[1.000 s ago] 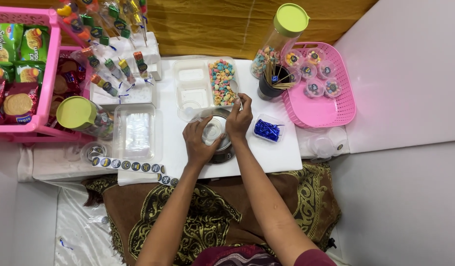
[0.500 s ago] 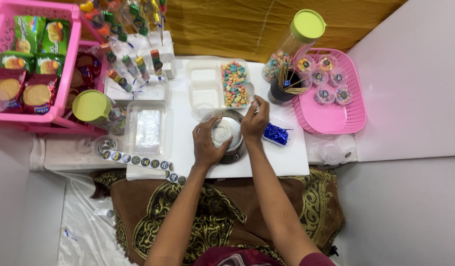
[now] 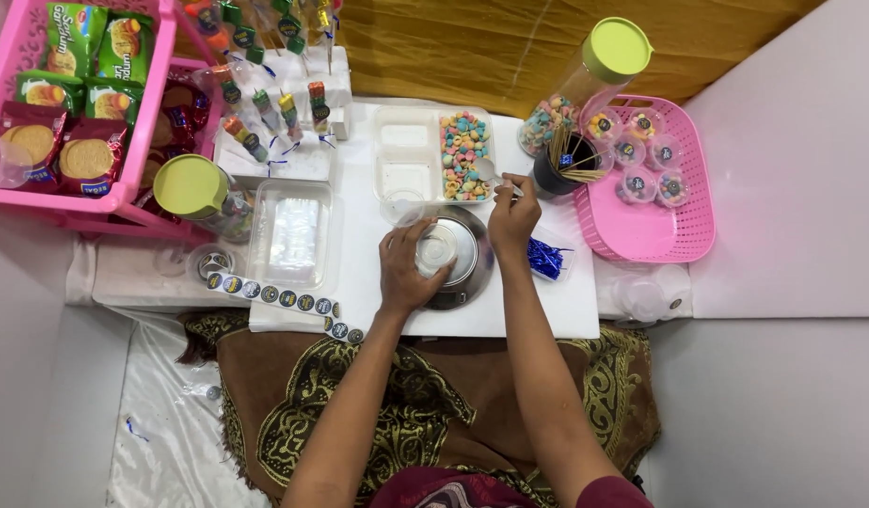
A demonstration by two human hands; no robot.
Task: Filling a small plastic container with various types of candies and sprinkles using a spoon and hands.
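Observation:
My left hand grips a small clear plastic cup that stands on the round metal pan of a small scale. My right hand holds a small spoon whose bowl reaches toward the colourful candy rings in the right compartment of a white divided tray. The tray's two left compartments look bare. A small clear box of blue twist ties lies just right of my right wrist.
A pink basket with several filled lidded cups sits at right, beside a black cup of wooden skewers and a green-lidded jar. At left are a pink snack rack, candy skewers, another green-lidded jar, a clear box and a sticker strip.
My right hand has drawn away from the cup toward the candy tray with the spoon. The left hand stays on the cup. The camera view has shifted a little.

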